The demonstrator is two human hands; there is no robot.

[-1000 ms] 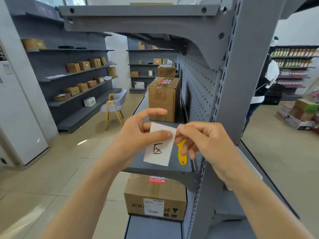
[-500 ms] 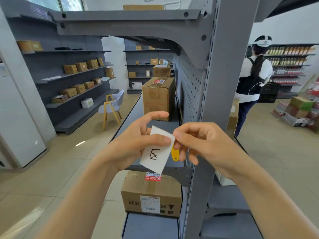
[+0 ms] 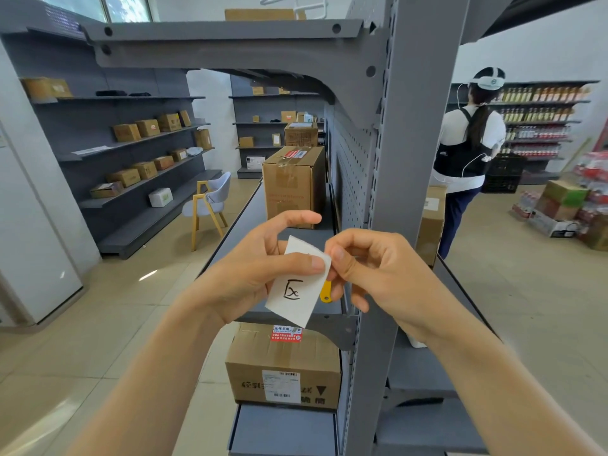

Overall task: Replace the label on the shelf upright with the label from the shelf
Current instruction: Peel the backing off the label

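White label [image 3: 296,287] with black mark, just left of grey shelf upright [image 3: 408,159]. Pinched by left hand [image 3: 250,274], thumb over top; right hand [image 3: 371,268] nipping upper right corner. Yellow tag [image 3: 325,292] behind.

Taped box [image 3: 293,184] on shelf; chair [image 3: 210,200] left; person [image 3: 467,149] w/ backpack right.

I see my left hand [image 3: 250,274] pinching a white label [image 3: 297,284] with a black mark, while my right hand [image 3: 375,274] nips its top corner. Both sit just beside the grey shelf upright [image 3: 414,159], above a taped cardboard box [image 3: 283,366].
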